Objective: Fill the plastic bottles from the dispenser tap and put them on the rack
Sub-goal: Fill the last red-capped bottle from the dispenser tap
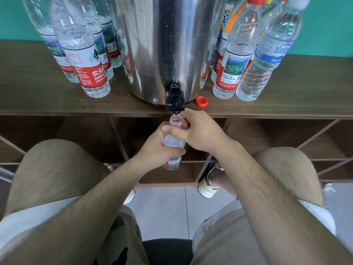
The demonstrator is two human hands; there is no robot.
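Note:
A steel dispenser (164, 44) stands on the wooden shelf top (38, 96), its black tap (174, 98) jutting over the front edge. Just under the spout is the open mouth of a clear plastic bottle (174, 142) with a red neck ring and red label. My left hand (158, 148) grips the bottle's body from the left. My right hand (200, 131) holds the bottle's neck and shoulder from the right, directly below the tap. A loose red cap (201, 101) lies on the shelf top right of the tap.
Several labelled plastic bottles stand left (86, 60) and right (235, 60) of the dispenser. Below the shelf top is a rack of wooden compartments (267, 138) with diagonal dividers. My knees, shoes and a tiled floor (166, 211) fill the lower view.

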